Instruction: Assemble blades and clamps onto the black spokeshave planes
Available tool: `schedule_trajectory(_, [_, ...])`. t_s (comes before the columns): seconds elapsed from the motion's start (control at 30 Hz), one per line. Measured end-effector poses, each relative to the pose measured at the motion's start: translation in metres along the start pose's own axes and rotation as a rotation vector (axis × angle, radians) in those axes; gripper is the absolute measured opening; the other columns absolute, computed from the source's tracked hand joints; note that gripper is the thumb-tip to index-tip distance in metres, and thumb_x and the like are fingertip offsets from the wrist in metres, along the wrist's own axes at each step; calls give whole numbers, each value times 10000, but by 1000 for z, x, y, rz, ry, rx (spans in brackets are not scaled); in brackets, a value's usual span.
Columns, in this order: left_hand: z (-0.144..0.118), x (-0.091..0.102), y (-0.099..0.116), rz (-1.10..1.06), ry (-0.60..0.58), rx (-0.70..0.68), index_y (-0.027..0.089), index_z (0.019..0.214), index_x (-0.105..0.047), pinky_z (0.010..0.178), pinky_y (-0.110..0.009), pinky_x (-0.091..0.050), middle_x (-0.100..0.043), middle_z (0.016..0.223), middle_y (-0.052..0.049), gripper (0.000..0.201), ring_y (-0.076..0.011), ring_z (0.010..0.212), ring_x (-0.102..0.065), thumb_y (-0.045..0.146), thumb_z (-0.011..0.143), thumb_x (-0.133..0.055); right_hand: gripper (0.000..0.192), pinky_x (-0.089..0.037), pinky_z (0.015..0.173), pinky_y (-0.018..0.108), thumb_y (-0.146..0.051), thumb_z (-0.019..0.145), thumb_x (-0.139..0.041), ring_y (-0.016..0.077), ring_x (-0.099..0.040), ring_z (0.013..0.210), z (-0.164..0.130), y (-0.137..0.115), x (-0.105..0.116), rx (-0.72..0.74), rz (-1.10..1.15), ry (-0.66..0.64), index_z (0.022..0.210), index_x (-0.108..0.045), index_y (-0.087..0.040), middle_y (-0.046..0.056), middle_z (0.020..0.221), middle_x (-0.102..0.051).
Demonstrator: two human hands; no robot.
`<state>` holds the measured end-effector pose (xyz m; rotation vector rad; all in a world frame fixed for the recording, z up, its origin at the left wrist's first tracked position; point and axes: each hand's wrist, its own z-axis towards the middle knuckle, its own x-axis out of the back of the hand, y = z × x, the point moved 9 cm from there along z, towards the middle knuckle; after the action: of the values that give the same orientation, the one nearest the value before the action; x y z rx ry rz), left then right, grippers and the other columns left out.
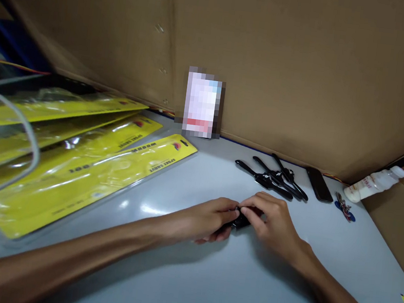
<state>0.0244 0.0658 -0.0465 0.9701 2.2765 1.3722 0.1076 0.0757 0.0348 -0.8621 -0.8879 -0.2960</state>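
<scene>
My left hand (214,218) is wrapped around a black spokeshave (241,221), held just over the table in the middle of the view. My right hand (273,217) is closed at the same tool, its thumb and forefinger pinching near the top of its middle part. Most of the spokeshave is hidden by my fingers, and whether a small part sits in the right pinch cannot be made out. Beyond my right hand, more black spokeshaves (265,181) lie close together on the table (156,283).
Yellow spokeshave blister packs (110,179) overlap on the left, with a white cable (29,133) in front. A flat black phone-like object (319,184), a small tangled bundle (344,207) and a tilted bottle (372,185) lie at right. A cardboard wall (288,73) stands behind.
</scene>
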Motion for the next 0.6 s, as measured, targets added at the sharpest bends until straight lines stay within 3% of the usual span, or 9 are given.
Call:
schedule_trajectory(0.1, [-1, -1, -1, 8, -8, 19, 186, 1103, -463, 366, -171, -222, -464, 576, 70, 230, -82, 419, -305, 310, 996, -300, 125, -425, 613, 257, -104, 865, -619, 128, -580, 652, 0, 13, -2, -161, 116, 18, 801, -672, -197, -19, 707, -655])
schedule_trajectory(0.27, [-4, -1, 2, 14, -9, 22, 170, 1199, -461, 374, -180, -225, -457, 570, 70, 284, -86, 430, -312, 316, 1012, -305, 117, -400, 574, 243, -119, 851, -620, 112, -550, 617, -1, 23, -3, -263, 198, 23, 766, -650, -193, -32, 667, -628])
schedule_trajectory(0.47, [-3, -1, 1, -31, -13, 17, 157, 1212, -475, 369, -191, -215, -454, 549, 79, 286, -76, 389, -286, 266, 1007, -309, 147, -417, 667, 279, -122, 869, -621, 146, -554, 716, 1, 13, 0, -132, 130, 28, 747, -636, -203, -21, 694, -612])
schedule_trajectory(0.6, [-1, 0, 0, -59, 4, -1, 176, 1181, -489, 370, -182, -218, -468, 557, 73, 269, -83, 410, -309, 296, 996, -335, 161, -412, 681, 294, -125, 873, -615, 167, -542, 752, -1, 14, 3, -147, 91, 99, 735, -601, -208, -9, 718, -605])
